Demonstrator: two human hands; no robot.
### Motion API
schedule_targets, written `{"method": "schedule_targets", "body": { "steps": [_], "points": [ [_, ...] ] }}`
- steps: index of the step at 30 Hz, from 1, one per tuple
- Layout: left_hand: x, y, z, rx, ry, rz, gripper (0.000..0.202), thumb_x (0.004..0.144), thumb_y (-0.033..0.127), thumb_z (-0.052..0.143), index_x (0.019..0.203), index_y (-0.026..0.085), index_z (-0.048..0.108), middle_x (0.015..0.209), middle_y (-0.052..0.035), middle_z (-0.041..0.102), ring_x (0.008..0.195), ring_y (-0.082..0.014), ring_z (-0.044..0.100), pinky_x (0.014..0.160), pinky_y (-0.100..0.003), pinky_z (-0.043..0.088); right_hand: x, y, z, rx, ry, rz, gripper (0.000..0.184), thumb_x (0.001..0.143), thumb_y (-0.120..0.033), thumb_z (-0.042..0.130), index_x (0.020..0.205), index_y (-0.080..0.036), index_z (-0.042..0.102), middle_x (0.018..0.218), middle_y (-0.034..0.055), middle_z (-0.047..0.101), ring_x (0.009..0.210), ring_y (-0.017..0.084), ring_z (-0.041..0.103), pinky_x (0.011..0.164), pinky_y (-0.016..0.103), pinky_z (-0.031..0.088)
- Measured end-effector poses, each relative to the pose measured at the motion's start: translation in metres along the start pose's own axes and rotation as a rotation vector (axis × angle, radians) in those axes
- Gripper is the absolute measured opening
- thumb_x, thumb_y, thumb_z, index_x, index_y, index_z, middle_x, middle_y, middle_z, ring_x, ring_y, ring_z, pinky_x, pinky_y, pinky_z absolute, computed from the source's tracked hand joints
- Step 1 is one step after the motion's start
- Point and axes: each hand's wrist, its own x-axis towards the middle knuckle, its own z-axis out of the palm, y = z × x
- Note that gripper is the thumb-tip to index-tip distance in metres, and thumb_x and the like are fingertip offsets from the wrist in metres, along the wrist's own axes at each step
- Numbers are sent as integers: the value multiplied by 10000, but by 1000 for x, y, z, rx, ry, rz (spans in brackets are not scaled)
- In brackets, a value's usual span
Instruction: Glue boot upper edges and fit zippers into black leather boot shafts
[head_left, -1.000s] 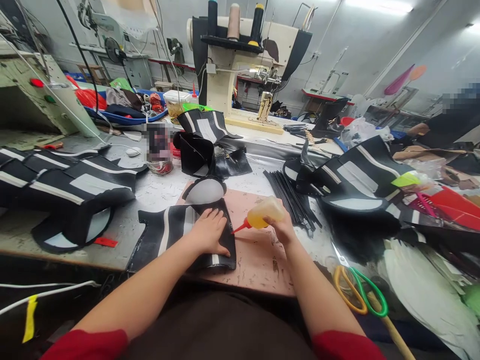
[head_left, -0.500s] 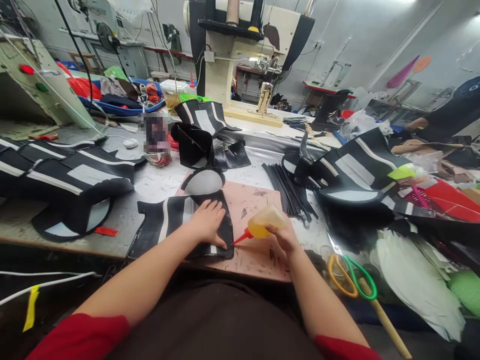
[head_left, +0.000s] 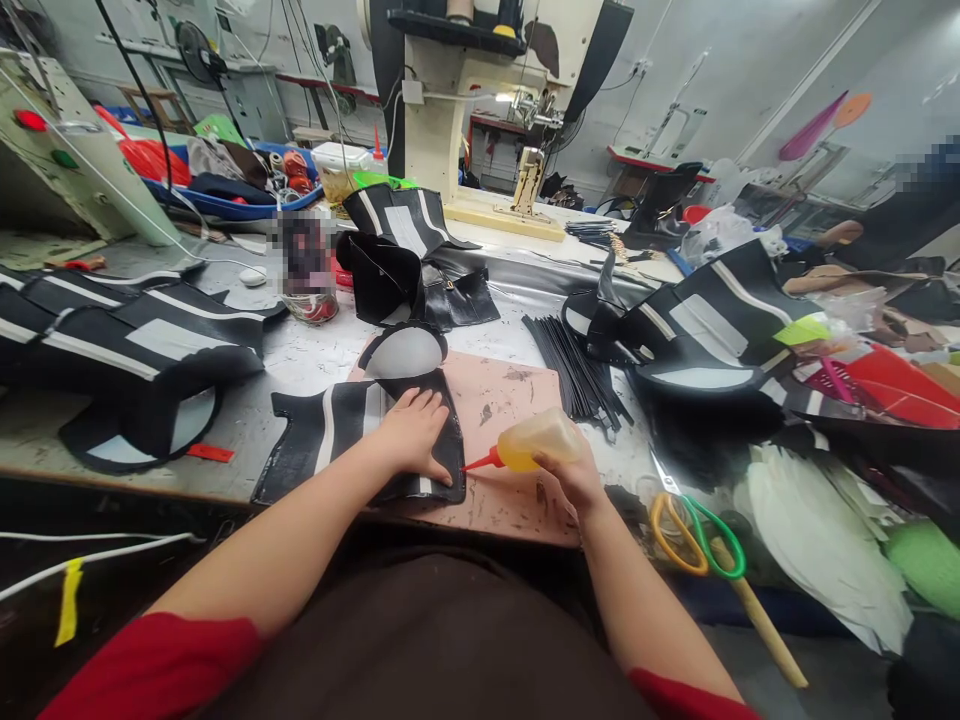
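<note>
My left hand [head_left: 412,432] lies flat, fingers spread, on a black leather piece [head_left: 346,425] with white strips, pressing it onto a pink board [head_left: 510,395]. A rounded part with a pale grey lining [head_left: 405,354] sticks out at its far end. In my right hand [head_left: 574,470] is a squeeze bottle [head_left: 536,440] of yellow liquid, tipped over sideways. Its red nozzle [head_left: 484,460] points left, with the tip at the leather's right edge, near the close corner. My right fingers wrap round the bottle's base.
Scissors [head_left: 697,535] with orange and green handles lie at right, near a wooden stick [head_left: 769,630]. Black strips [head_left: 581,370] sit beyond the board. More black leather pieces [head_left: 112,340] lie left and right. A sewing machine [head_left: 435,130] stands behind. Another person's arm [head_left: 836,237] shows far right.
The bottle is held slightly more level, its nozzle tip still at the leather's right edge. My left hand stays on the leather. The whole view has shifted a little.
</note>
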Motion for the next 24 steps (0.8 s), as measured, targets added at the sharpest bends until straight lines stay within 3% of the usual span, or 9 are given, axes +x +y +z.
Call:
{"method": "schedule_targets", "body": {
  "steps": [11,19,24],
  "points": [
    [0,0,1,-4,4,7,1037,441,713,613,1254,105,398,1382,-202,315,1301,-308,230,1068,-415,39,-1,-4,-2,-20,-62,48,595,426,-419,785,918,-211,522,839,30,606,778,228,590,678,362,511],
    [-2,-2,2,-30,27,21,1033,444,698,626,1243,81,406,1377,-218,314,1297,-308,240,1072,-415,49,37,0,11,-82,4,-79,647,458,-413,780,1001,-196,501,990,84,593,946,281,559,824,445,454],
    [-3,-2,2,-41,20,18,1020,462,680,633,1240,59,411,1377,-224,309,1299,-310,235,1075,-422,53,35,-5,9,-147,-25,-140,572,468,-400,782,939,-200,525,926,55,592,898,261,562,818,429,449]
  ]
}}
